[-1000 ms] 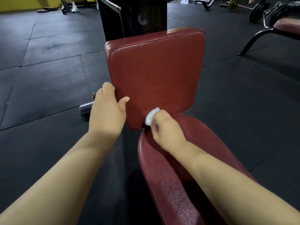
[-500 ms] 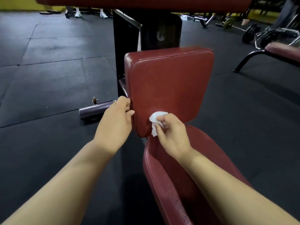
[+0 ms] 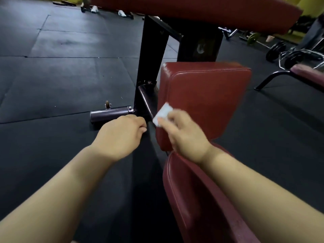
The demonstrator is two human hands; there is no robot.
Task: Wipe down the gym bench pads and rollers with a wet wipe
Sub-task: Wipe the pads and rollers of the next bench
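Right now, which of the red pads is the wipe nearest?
The upright square pad: the right hand holds the wipe at its left edge. The seat pad lies below the hand, the long pad overhead.

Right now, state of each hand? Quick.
Left hand: fingers curled beside the back pad; cannot tell whether it grips anything.
Right hand: pinches the wet wipe at the pad's left edge.

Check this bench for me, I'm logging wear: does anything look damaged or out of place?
The upright red pad shows pale scuffs at its upper left corner, where the covering looks worn. Nothing looks spilled or askew. The right hand holds the wet wipe at that pad's left edge; blur hides finer marks.
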